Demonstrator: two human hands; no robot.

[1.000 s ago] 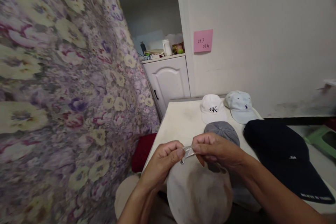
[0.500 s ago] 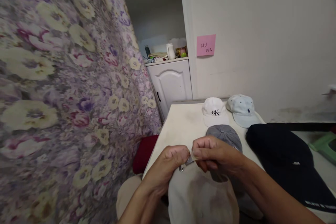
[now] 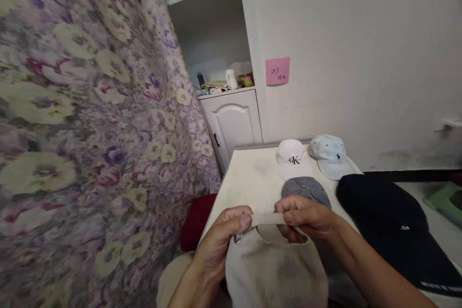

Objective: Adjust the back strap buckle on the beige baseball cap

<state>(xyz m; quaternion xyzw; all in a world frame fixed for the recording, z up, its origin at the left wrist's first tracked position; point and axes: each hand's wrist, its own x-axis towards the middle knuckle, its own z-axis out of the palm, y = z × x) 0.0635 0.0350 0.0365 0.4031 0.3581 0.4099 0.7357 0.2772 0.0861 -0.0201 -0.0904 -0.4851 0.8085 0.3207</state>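
Close in front of me is a beige cap (image 3: 274,274), its back opening and strap (image 3: 267,219) facing up. My left hand (image 3: 227,231) is closed on the strap's left end, thumb on top, beside a small metal buckle (image 3: 237,239). At the strap's other end, my right hand (image 3: 306,216) pinches it between thumb and fingers. The strap spans the gap between both hands. Just beyond the right hand lies a grey cap (image 3: 305,188) on the table, partly hidden by that hand.
On the white table (image 3: 249,168) sit a white cap (image 3: 293,159), a light blue cap (image 3: 330,154) and a large navy cap (image 3: 386,216). A floral curtain (image 3: 108,130) hangs at left, near a red cushion (image 3: 198,221). Behind stands a white cabinet (image 3: 236,122).
My hands have moved apart, the right one shifting rightward. The strap between them now shows stretched across the cap's opening. The view has tilted slightly up.
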